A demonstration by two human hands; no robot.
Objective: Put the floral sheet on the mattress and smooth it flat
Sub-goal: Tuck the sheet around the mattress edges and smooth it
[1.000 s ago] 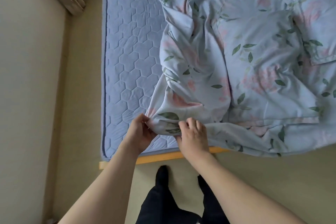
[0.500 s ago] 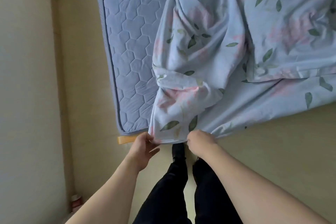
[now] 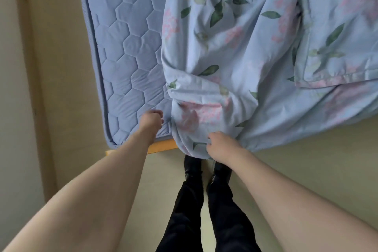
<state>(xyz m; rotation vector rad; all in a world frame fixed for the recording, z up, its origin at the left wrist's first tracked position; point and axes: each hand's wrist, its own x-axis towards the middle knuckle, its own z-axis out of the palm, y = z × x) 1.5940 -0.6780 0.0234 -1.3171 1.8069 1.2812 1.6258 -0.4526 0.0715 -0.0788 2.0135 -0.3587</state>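
The floral sheet [image 3: 235, 51], pale blue with pink flowers and green leaves, lies bunched over the right part of the blue hexagon-quilted mattress [image 3: 126, 51] and hangs over its foot edge. My left hand [image 3: 152, 120] is curled at the sheet's left edge, on the mattress's near corner, and seems to pinch the fabric. My right hand [image 3: 222, 146] grips the sheet's hanging hem just below the bed's edge. The left strip of the mattress is bare.
An orange wooden bed frame [image 3: 163, 146] shows under the mattress's near corner. A narrow strip of floor [image 3: 61, 88] runs between the bed and the wall [image 3: 12, 108] on the left. My black-trousered legs [image 3: 196, 200] stand at the bed's foot.
My left hand has moved up and left from the hem onto the mattress corner at the sheet's side edge. My right hand keeps its hold on the hem. The view has shifted closer.
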